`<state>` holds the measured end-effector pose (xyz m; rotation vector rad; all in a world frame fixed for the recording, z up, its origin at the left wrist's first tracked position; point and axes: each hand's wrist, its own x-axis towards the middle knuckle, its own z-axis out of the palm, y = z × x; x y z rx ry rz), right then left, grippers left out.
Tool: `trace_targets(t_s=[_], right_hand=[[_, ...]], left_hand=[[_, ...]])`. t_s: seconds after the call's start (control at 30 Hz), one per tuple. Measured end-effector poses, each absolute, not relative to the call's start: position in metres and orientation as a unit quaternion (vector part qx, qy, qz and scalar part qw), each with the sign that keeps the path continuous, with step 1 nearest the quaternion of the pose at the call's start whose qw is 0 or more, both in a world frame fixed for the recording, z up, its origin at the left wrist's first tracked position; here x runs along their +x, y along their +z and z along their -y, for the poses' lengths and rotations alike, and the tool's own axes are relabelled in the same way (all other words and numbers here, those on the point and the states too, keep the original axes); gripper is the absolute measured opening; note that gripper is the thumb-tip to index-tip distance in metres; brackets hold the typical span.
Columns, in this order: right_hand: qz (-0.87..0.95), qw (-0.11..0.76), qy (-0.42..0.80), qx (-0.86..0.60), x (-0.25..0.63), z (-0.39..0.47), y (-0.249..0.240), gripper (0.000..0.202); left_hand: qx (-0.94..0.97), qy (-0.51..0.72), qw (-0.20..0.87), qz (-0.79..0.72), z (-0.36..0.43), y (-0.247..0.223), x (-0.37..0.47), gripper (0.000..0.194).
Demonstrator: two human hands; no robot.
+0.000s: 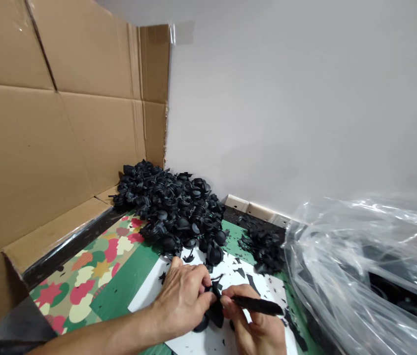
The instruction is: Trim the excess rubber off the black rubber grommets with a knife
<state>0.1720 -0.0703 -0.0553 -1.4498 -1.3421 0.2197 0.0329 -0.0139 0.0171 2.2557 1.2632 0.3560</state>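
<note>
"Which way does the black part [216,315] lie from your fingers?"

"Just right of my left hand [184,291] and left of my right hand [258,325], above the white sheet [149,286]. The left is nearer: I have its thumb and forefinger clamped on the part's far end."

"And the long axis?"

"What shows of it runs toward me, leaning slightly right, almost crosswise to the dark tool [258,305]."

"How are the right fingers?"

"Together around that tool, which lies nearly level across my view, its inner end aimed left at the part. My fingertips cover that end, so I can't tell whether it touches."

"Arm pose?"

"My left forearm [112,328] slants in from the lower left, back of the hand up. The right hand rises from the bottom edge, fingers curled leftward. Beyond the left sits the pile of black parts [179,207]; beyond the right, the black scraps [265,249]."
</note>
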Motion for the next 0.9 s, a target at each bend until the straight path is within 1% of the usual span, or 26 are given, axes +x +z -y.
trace_targets(t_s=[0.07, 0.17, 0.23, 0.3, 0.4, 0.53, 0.67, 0.73, 0.8, 0.83, 0.9], right_hand=[[0.583, 0.535, 0.063, -0.608, 0.182, 0.069, -0.066, 0.031], [0.585, 0.528, 0.009, -0.616, 0.211, 0.068, -0.076, 0.033], [0.555, 0.523, -0.006, -0.647, 0.23, 0.068, -0.076, 0.021], [0.554, 0.521, 0.002, -0.65, 0.241, 0.068, -0.072, 0.02], [0.569, 0.516, 0.041, -0.639, 0.238, 0.067, -0.066, 0.024], [0.566, 0.519, 0.112, -0.631, 0.231, 0.064, -0.057, 0.027], [0.579, 0.518, 0.158, -0.609, 0.241, 0.065, -0.036, 0.024], [0.609, 0.485, 0.19, -0.598, 0.245, 0.069, -0.023, 0.018], [0.603, 0.463, 0.255, -0.597, 0.247, 0.076, -0.014, 0.017], [0.572, 0.478, 0.296, -0.598, 0.248, 0.081, -0.011, 0.018], [0.462, 0.557, 0.357, -0.59, 0.251, 0.09, -0.012, 0.026]], left_hand=[[0.83, 0.129, 0.262, -0.476, 0.014, 0.016, 0.035, 0.011], [0.84, 0.122, 0.226, -0.478, 0.012, 0.012, 0.037, 0.012], [0.842, 0.123, 0.212, -0.48, 0.011, 0.01, 0.037, 0.012], [0.842, 0.129, 0.213, -0.479, 0.01, 0.009, 0.035, 0.01], [0.854, 0.142, 0.206, -0.455, 0.01, 0.01, 0.03, 0.012], [0.883, 0.132, 0.191, -0.408, 0.011, 0.013, 0.026, 0.028], [0.889, 0.123, 0.194, -0.395, 0.011, 0.014, 0.025, 0.025], [0.884, 0.13, 0.203, -0.4, 0.012, 0.016, 0.025, 0.023], [0.877, 0.133, 0.216, -0.408, 0.012, 0.018, 0.023, 0.021], [0.874, 0.133, 0.223, -0.412, 0.012, 0.019, 0.023, 0.02], [0.865, 0.133, 0.237, -0.421, 0.012, 0.021, 0.021, 0.019]])
